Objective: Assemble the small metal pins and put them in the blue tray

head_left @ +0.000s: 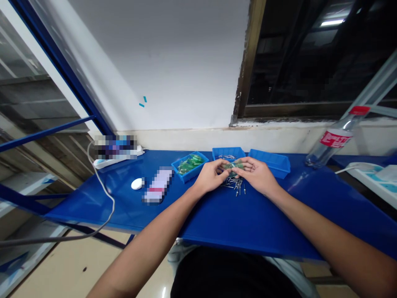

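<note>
A small green-tinted clear plastic bag (238, 167) is held between my two hands, above the blue table (211, 223). My left hand (211, 176) pinches its left side, with the fingers closed. On the right side, my right hand (256, 173) grips it between thumb and fingers. Just below the hands lies a loose pile of metal pieces that look like blind rivets (238, 186). Behind my hands stands a blue bin (228, 150) with more of these metal pieces. What is inside the bag is too small to make out.
Left of my hands is a blue bin (187, 179) of green packets; another blue bin (269, 162) stands right. A blurred phone-like object (159, 185), white case (137, 183) and power strip (119, 159) lie left. A bottle (336, 136) stands right, by the wall.
</note>
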`<action>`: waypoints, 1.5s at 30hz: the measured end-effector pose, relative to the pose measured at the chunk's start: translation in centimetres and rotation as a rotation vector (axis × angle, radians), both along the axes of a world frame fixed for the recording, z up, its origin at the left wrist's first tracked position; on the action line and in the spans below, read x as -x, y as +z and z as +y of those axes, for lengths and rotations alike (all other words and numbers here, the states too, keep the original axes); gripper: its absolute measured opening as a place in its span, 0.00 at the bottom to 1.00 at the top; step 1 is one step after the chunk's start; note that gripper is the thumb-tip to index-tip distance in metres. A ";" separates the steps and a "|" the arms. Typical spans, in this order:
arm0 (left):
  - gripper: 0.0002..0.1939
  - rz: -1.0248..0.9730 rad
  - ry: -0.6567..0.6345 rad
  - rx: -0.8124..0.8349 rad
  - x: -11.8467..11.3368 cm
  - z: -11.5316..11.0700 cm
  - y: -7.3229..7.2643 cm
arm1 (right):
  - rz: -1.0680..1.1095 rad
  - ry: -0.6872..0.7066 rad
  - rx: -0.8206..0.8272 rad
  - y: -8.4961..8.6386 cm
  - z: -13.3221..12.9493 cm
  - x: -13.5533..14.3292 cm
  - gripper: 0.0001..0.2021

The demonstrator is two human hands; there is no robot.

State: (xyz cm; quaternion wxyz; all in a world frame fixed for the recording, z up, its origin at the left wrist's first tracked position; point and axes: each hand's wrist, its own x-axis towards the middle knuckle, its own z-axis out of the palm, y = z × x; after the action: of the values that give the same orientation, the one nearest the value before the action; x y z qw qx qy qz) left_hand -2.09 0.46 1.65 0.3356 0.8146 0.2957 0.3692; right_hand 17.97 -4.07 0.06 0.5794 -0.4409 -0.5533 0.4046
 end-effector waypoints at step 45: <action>0.17 -0.010 -0.178 0.258 -0.1 0.5 -1.0 | -0.538 -0.179 -0.211 1.0 -0.5 -0.3 0.17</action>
State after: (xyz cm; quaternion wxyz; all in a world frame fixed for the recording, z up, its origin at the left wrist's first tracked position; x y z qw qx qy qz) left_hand -2.02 0.92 0.68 0.4704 0.7858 0.2659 0.3009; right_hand 18.29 -4.59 1.05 0.4879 -0.5166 -0.6851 0.1608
